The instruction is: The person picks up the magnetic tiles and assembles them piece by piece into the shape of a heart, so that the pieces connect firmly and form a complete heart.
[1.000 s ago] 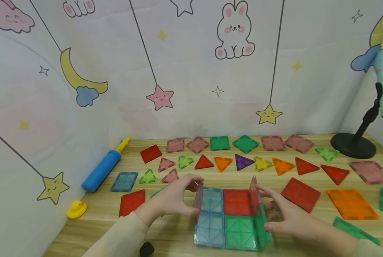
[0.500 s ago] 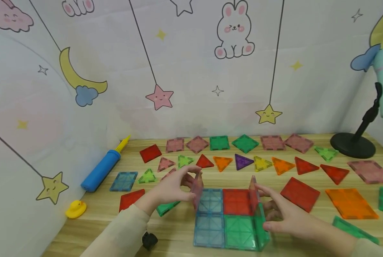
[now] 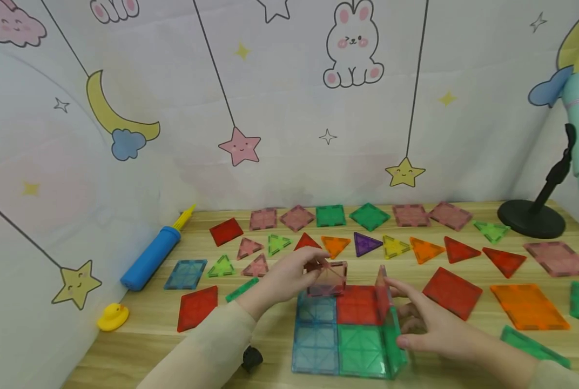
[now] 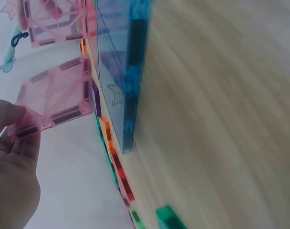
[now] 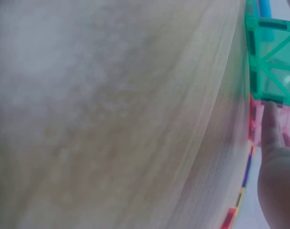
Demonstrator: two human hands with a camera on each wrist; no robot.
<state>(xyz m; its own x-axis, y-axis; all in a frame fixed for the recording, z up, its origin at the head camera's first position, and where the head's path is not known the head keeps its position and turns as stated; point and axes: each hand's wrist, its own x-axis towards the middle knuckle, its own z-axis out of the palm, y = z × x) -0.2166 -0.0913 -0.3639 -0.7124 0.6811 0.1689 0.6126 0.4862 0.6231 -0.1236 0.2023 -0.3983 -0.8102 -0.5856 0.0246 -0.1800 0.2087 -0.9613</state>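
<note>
Pink square tile (image 3: 326, 279) upright over back edge of flat tile base (image 3: 340, 335), pinched by left hand (image 3: 284, 281). Right hand (image 3: 428, 324), fingers straight, steadies upright side wall (image 3: 384, 302). Loose tiles spread on bench (image 3: 280, 351).

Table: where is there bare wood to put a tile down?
Bare wood lies on the table between the yellow duck and the left sleeve, and between the blue pump and the red square. The back rows of tiles are crowded.
</note>
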